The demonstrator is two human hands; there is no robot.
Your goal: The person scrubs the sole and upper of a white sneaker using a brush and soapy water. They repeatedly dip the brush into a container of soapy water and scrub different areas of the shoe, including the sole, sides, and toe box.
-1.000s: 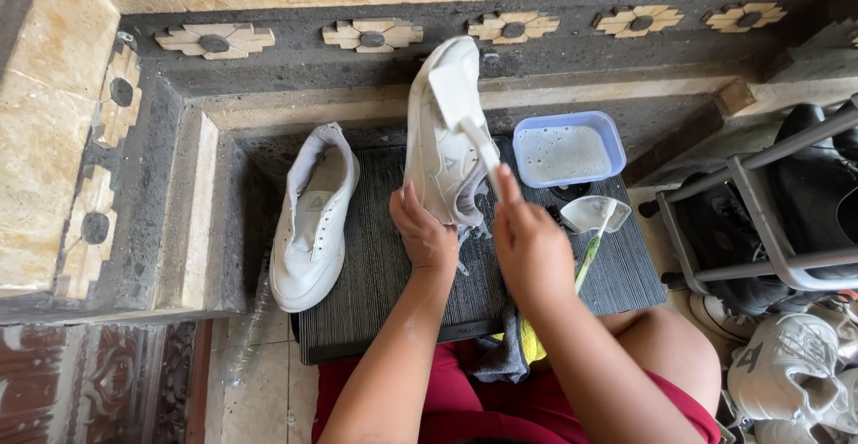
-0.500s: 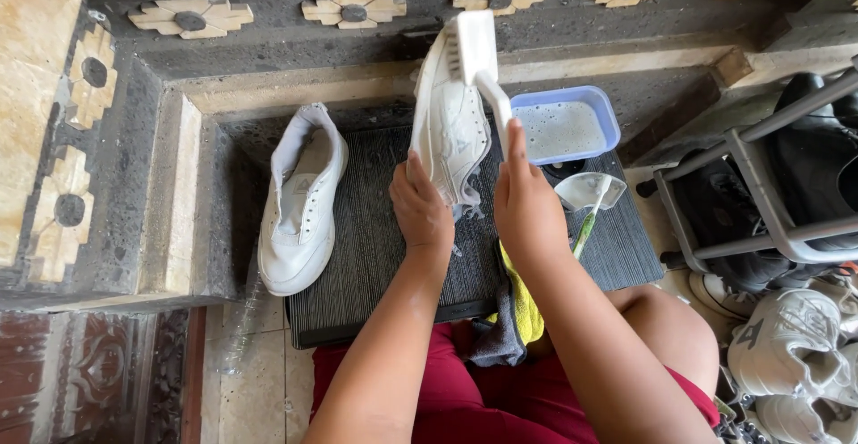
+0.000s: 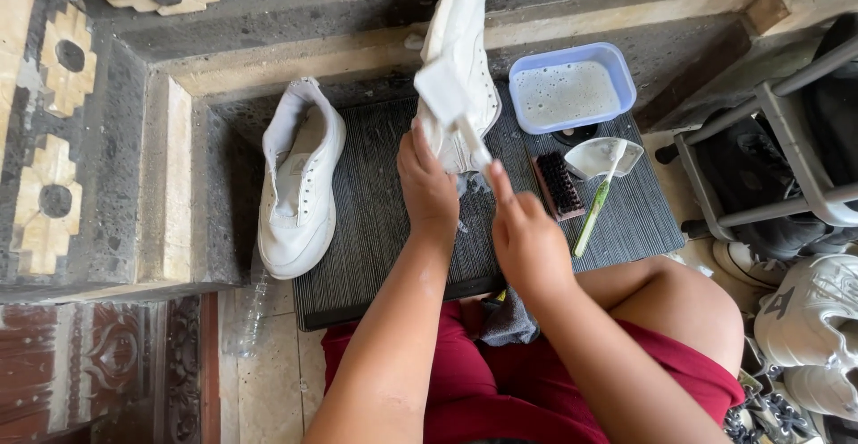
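Scrubbing a white sneaker over the ribbed mat

Left hand (image 3: 427, 185) grips the upright sneaker (image 3: 460, 59); right hand (image 3: 527, 234) clutches a white brush (image 3: 447, 95) against it, soapy tub (image 3: 572, 86) nearby.

Shoe (image 3: 299, 189) lay left on mat (image 3: 384, 229), held shoe (image 3: 460, 68) at centre, tub (image 3: 572, 86) right, brush (image 3: 559, 183) before tub, rack (image 3: 786, 158) far right.

A smooth, matt white leather-like shoe (image 3: 460, 59) is gripped above a ribbed dark rubber-look mat (image 3: 384, 220). Soapy foam is held in a glossy pale-blue plastic tub (image 3: 620, 68). A dark bristled brush (image 3: 559, 185) is laid nearby, ringed by rough grey stone (image 3: 134, 86) and a matt metal rack (image 3: 786, 140).
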